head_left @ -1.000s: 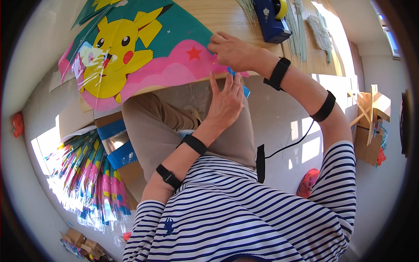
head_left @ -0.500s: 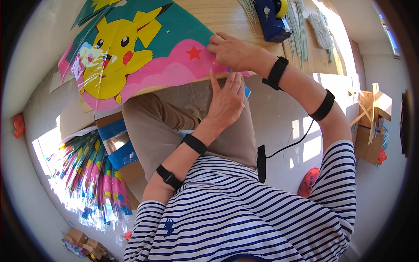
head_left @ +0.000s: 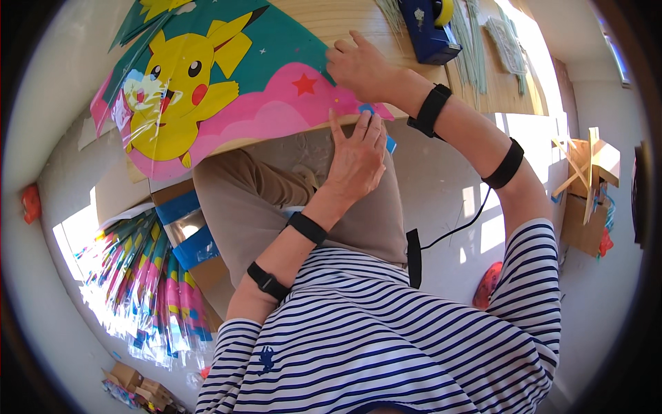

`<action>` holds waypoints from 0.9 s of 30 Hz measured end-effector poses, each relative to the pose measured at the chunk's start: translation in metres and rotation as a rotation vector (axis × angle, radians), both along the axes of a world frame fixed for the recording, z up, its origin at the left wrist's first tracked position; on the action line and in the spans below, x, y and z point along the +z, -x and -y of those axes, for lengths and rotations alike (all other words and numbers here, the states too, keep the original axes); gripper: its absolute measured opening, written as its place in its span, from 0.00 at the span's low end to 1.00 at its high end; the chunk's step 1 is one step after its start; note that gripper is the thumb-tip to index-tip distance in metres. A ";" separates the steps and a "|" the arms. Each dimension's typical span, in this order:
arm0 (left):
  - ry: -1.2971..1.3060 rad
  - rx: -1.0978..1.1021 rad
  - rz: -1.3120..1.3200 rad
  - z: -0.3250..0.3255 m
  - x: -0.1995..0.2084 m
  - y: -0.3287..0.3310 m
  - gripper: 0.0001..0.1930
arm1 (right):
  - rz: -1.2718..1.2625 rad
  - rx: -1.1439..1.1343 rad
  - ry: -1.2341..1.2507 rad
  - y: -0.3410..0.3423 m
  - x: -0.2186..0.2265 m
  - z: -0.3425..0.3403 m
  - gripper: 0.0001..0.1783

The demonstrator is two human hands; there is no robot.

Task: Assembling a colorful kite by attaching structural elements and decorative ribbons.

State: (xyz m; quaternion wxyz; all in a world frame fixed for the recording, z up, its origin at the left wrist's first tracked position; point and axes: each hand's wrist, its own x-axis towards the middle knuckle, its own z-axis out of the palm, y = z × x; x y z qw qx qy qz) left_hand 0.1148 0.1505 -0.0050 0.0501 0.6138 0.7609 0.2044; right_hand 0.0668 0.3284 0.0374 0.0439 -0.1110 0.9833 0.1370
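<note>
A thin plastic kite sheet (head_left: 255,114), printed green and pink with a yellow cartoon animal, lies across the near side of the wooden table. My left hand (head_left: 357,153) reaches up to its near edge, fingers stretched and their tips touching the pink corner. A small blue patch (head_left: 366,108) shows at that corner, just above these fingertips. My right hand (head_left: 362,69) rests over the sheet's slanted right edge, index finger extended and the other fingers loosely bent. Its thumb is hidden, and I see nothing held in it.
A blue tape dispenser (head_left: 431,34) with yellow tape stands at the back right. Beside it lie thin pale sticks (head_left: 472,58) and a clear plastic box (head_left: 507,45). Folded printed sheets (head_left: 148,283) fan out at lower left near a cardboard box (head_left: 207,272). Wood and cardboard (head_left: 583,200) sit right.
My right hand has shifted slightly left and its index finger has lifted and straightened away from the sheet's edge. The blue patch shows more. My left hand has stayed in place.
</note>
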 end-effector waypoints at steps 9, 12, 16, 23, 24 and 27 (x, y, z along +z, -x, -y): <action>0.012 -0.004 -0.020 0.000 0.003 0.000 0.37 | -0.097 -0.495 0.498 -0.034 0.006 -0.015 0.10; 0.015 -0.007 -0.019 0.000 0.002 -0.002 0.37 | -0.018 -0.741 0.675 -0.057 -0.016 -0.006 0.12; 0.035 -0.007 -0.022 -0.002 -0.001 -0.004 0.38 | -0.092 -0.944 0.793 -0.056 -0.024 -0.002 0.14; 0.024 -0.003 0.015 -0.002 -0.001 -0.003 0.37 | -0.235 -1.015 0.763 -0.061 -0.039 0.015 0.16; 0.026 0.006 0.008 0.000 -0.001 -0.003 0.37 | -0.276 -1.006 0.740 -0.059 -0.040 0.021 0.16; 0.034 -0.019 0.010 0.003 0.005 -0.002 0.36 | -0.121 -1.075 0.801 -0.054 -0.036 0.008 0.14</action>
